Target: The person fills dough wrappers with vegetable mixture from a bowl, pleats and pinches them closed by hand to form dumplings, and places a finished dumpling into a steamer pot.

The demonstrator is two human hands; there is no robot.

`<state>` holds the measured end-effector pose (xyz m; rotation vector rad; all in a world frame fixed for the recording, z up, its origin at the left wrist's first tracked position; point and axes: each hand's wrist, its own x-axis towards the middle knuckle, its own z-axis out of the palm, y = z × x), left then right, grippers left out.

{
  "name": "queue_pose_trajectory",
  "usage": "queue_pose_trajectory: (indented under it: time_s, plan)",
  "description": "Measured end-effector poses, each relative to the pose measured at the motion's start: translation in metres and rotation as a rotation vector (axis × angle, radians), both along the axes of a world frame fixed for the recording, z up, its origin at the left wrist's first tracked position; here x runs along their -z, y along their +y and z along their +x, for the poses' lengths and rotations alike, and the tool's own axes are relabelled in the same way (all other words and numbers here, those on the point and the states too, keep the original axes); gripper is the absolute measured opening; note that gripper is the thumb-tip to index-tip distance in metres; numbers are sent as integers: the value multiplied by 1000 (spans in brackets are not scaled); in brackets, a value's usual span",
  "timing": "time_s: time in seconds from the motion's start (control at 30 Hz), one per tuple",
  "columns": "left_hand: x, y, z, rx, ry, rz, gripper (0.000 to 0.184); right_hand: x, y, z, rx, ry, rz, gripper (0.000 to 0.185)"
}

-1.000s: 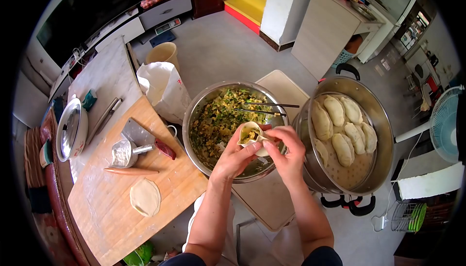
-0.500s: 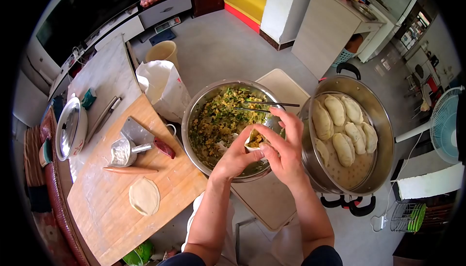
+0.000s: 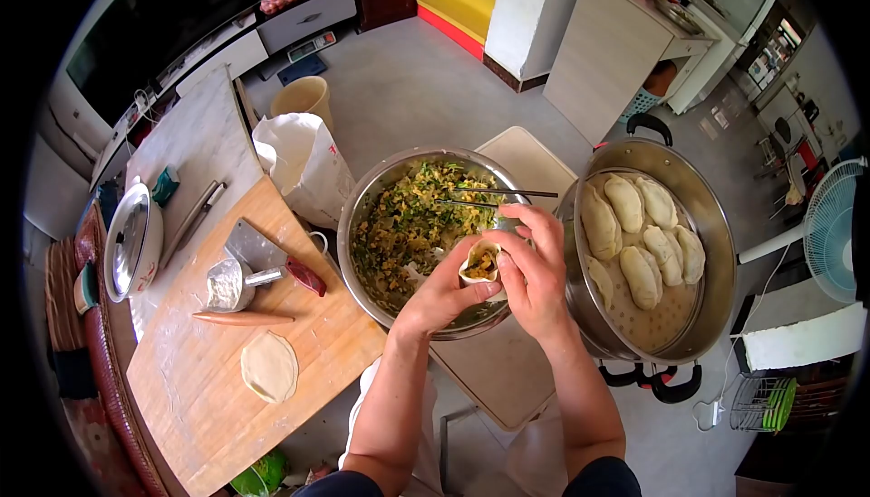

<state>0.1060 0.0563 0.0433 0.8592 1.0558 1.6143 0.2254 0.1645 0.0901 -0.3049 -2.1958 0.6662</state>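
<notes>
A partly folded dumpling (image 3: 479,264), its filling showing through the open top, is held between my two hands over the near rim of the steel bowl. My left hand (image 3: 439,296) cups it from the left, thumb along its near side. From the right, the fingers of my right hand (image 3: 535,270) pinch its edge. The bowl (image 3: 355,266) holds chopped green and yellow filling (image 3: 408,216), with a pair of chopsticks (image 3: 494,193) resting across its right side. To the right, a steamer pot (image 3: 716,316) contains several shaped dumplings (image 3: 642,279).
On the wooden board (image 3: 335,352) at left lie a round wrapper (image 3: 270,367), a rolling pin (image 3: 243,318), a scraper (image 3: 258,245) and a cup of flour (image 3: 225,287). A white flour bag (image 3: 308,166) stands behind the bowl. A fan (image 3: 829,234) is at far right.
My hands have turned the dumpling slightly, so more of its open top and filling shows. My right fingers have shifted along its edge. The bowl and board contents stay put.
</notes>
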Motion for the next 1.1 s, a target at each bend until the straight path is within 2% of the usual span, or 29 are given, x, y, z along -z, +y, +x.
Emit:
queue_pose_trajectory:
  time_s: [0.3,0.6,0.97,1.1]
  plan:
    - [-9,-3,1,-18,122,-20,71,-2,-2,-5,4,19,-20,27]
    - [-10,-1,3,4,141,-26,58,3,5,-4,-18,51,62,22]
    - [-1,-1,-1,33,35,-43,58,2,12,-3,-31,39,163,17]
    - [-4,-1,-1,31,66,-27,59,0,9,0,-31,11,77,19]
